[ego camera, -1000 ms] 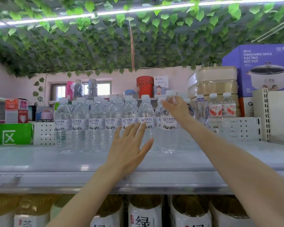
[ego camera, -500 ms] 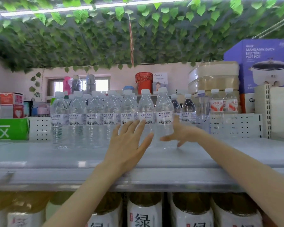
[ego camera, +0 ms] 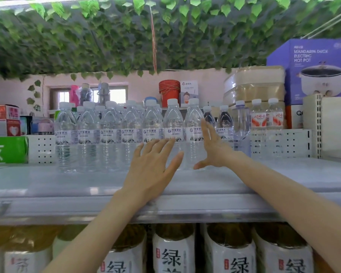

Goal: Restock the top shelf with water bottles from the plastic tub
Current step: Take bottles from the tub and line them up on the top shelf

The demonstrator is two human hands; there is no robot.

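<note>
Far left: green carton [ego camera: 7,149] on the top shelf [ego camera: 67,186]. Next, a row of water bottles [ego camera: 108,134] stands upright, shoulder to shoulder, caps on. My left hand [ego camera: 152,170] is raised before the row's right half, fingers straight and spread, gripping nothing. My right hand [ego camera: 215,148] stands edge-up just beside the end bottle [ego camera: 194,123], fingers straight, thumb out low, nothing held; contact I cannot tell. Far right: purple hot pot box [ego camera: 313,71].
</note>
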